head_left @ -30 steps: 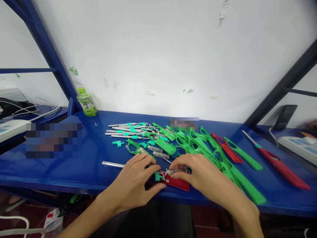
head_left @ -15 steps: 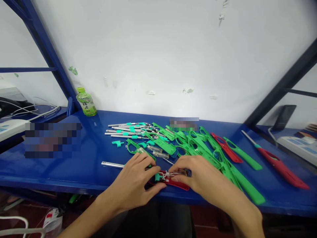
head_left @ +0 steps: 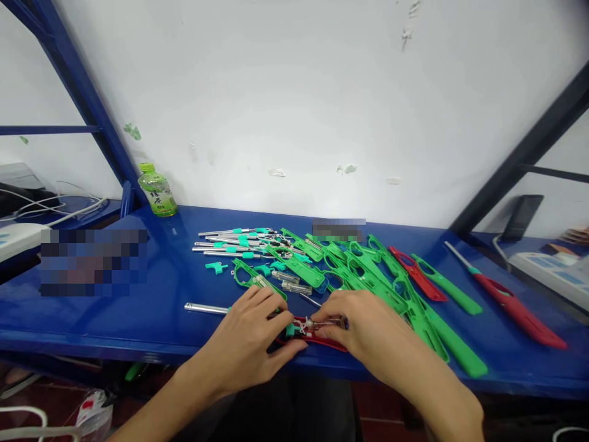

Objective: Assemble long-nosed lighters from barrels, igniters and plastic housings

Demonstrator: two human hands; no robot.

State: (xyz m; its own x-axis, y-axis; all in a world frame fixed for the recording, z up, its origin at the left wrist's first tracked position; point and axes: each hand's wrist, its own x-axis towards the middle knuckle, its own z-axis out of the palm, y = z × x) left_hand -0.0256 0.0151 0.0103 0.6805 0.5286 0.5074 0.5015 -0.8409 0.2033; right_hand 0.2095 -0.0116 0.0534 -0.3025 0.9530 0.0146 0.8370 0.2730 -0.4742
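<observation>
At the table's front edge lies a red lighter shell half (head_left: 329, 343), its inside facing up. My left hand (head_left: 255, 331) is closed around its left part, where a turquoise trigger (head_left: 291, 330) sits. A silver lighter tube (head_left: 207, 308) sticks out to the left of that hand. Between the thumb and fingers of my right hand (head_left: 368, 325) is a small clear fuel tank (head_left: 326, 323), held at the shell's right part. Thin white wire shows between trigger and tank. My right fingers partly hide the tank; whether it is seated in the shell, I cannot tell.
Green shell halves (head_left: 377, 282) are heaped behind and right of my hands. Silver tubes (head_left: 230, 248) with turquoise parts lie behind, near loose clear tanks (head_left: 297, 287). A red lighter (head_left: 518, 310) lies at right. A green-capped bottle (head_left: 159, 191) stands back left by the wall.
The view has shifted slightly. My right hand and the fuel tank sit a little closer to the red shell; my left hand keeps its hold.
</observation>
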